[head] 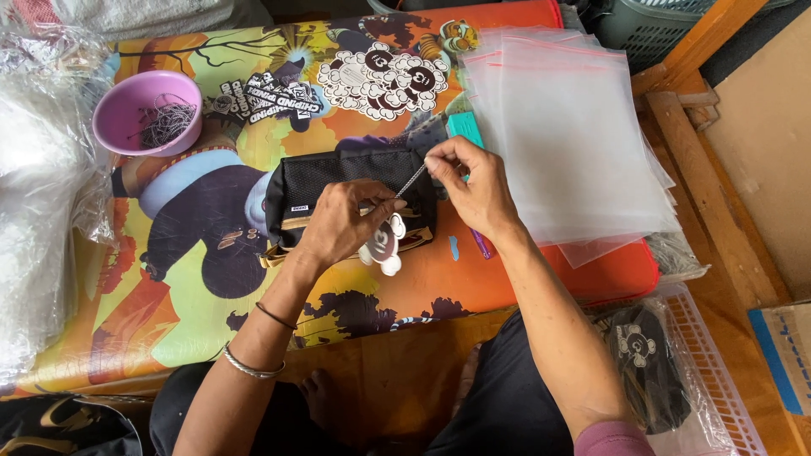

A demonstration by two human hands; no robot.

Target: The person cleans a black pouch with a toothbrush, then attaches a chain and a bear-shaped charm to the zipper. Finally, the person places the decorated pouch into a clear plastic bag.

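Desk (pixel 524 279), low, with a bright cartoon-print top, fills most of what I see on the head feed. Crumpled clear plastic sheeting (pixel 38 169) runs down the 9 o'clock edge. Stack of clear zip bags (pixel 566 135) with red seal strips sits at 2 o'clock, overhanging the desk edge. White wire basket (pixel 718 371) at 4 to 5 o'clock holds a bagged black pouch (pixel 646 363). Grey plastic crate (pixel 646 25) at 1 o'clock, only partly in view.

Black mesh pouch (pixel 338 181) with a tan trim lies dead centre on the desk, under both hands. Pile of white-and-black cloud-shaped tags (pixel 384 80) at 12 o'clock, pile of black printed tags (pixel 266 100) just beside it at 11 o'clock. Purple bowl (pixel 127 101) at 10 o'clock holds a tangle of thin metal chains (pixel 165 125). Teal card (pixel 465 128) pokes out between the pouch and the zip bags.

Left hand (pixel 342 224) rests on the pouch, grip pinched on the lower end of a ball chain (pixel 411 180); one cloud-shaped tag (pixel 382 245) hangs just below those fingers. Right hand (pixel 473 181) at 3 o'clock of the pouch, grip pinched on the chain's upper end. Chain runs taut and slanted between the two. I can't tell whether the chain passes through the tag's hole.
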